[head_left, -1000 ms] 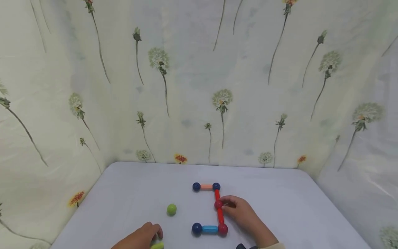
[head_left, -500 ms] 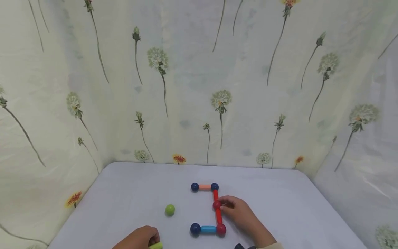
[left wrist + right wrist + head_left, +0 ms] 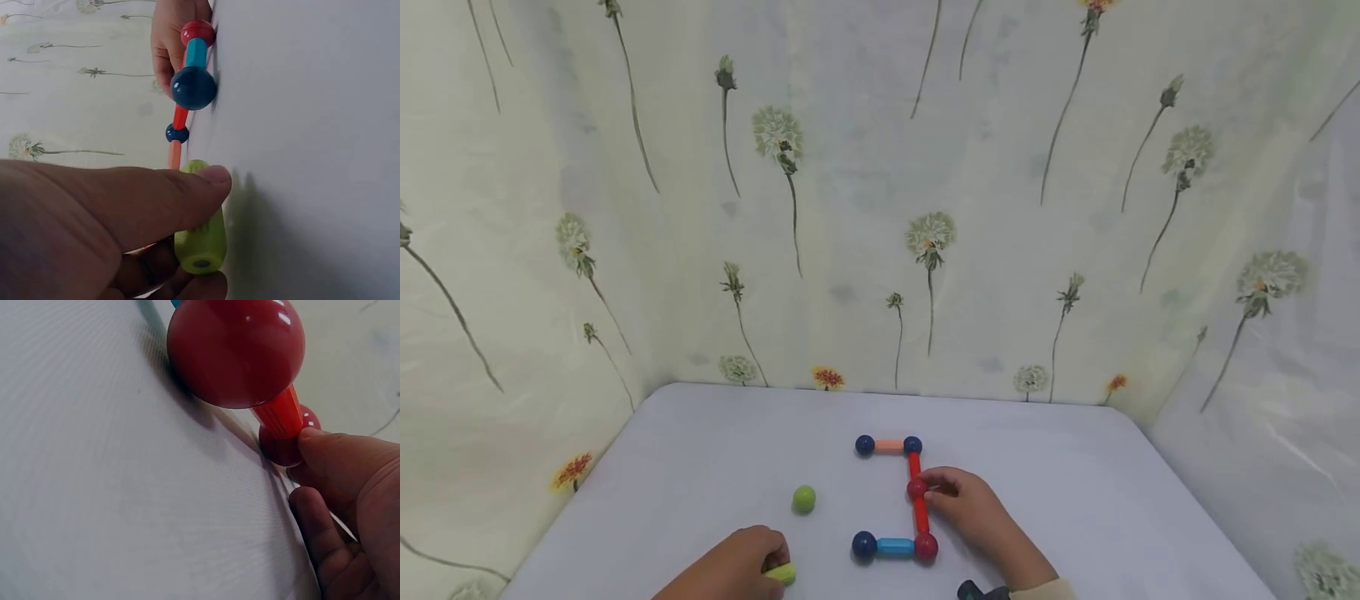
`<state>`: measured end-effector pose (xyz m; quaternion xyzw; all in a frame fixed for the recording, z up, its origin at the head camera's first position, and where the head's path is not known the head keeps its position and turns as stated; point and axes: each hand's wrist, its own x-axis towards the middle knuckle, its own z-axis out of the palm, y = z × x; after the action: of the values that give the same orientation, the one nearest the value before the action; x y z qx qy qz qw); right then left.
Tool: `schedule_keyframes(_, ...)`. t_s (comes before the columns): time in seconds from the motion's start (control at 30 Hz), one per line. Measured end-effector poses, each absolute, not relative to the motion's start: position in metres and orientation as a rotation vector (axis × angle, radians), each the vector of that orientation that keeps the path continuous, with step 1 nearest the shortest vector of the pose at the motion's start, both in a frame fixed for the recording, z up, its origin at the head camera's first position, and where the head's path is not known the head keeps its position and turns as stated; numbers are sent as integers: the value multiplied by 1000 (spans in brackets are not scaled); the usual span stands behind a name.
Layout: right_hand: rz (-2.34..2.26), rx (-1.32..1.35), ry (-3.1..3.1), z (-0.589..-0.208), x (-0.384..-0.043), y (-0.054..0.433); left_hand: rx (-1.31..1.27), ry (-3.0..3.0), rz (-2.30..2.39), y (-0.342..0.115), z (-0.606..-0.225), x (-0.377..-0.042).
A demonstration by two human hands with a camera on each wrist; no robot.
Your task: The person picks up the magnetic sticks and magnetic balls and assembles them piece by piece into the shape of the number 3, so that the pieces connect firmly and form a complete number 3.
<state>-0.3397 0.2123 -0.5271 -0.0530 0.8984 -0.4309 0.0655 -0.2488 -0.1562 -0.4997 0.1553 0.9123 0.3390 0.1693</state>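
Note:
My left hand (image 3: 748, 562) holds a yellow-green magnetic rod (image 3: 203, 240) between thumb and fingers; in the left wrist view the rod's end with a grey metal disc faces the camera. With thumb and fingertips, my right hand (image 3: 973, 508) pinches the middle red ball (image 3: 917, 489) of a joined shape. Red rods (image 3: 921, 517) run from that ball to a second red ball (image 3: 237, 350) at the near corner and to a dark blue ball (image 3: 913, 445) at the far corner. A blue rod (image 3: 895, 546) and a pink rod (image 3: 889, 446) point left, each ending in a dark blue ball.
A loose green ball (image 3: 803, 499) lies on the white table (image 3: 700, 450), left of the joined shape. Behind and beside the table hangs a dandelion-print cloth (image 3: 850, 208). A dark device (image 3: 981, 590) sits at my right wrist.
My left hand, with the yellow-green rod, has moved slightly forward and right, nearer the green ball. My right hand stays at the middle red ball. The head view has shifted a little.

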Motion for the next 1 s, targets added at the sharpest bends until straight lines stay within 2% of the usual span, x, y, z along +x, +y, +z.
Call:
schedule_keyframes(0.27,-1312,-176,2715,-529,-341,214,453,2722,803,-126,-478,-278)
schedule_keyframes(0.53,-1319,-186,2696,-530,-343,217,453,2716,734,-82,-472,-311)
schedule_keyframes(1.0,-1317,-166,2698,-532,-344,217,451,2722,815,-35,-496,-358)
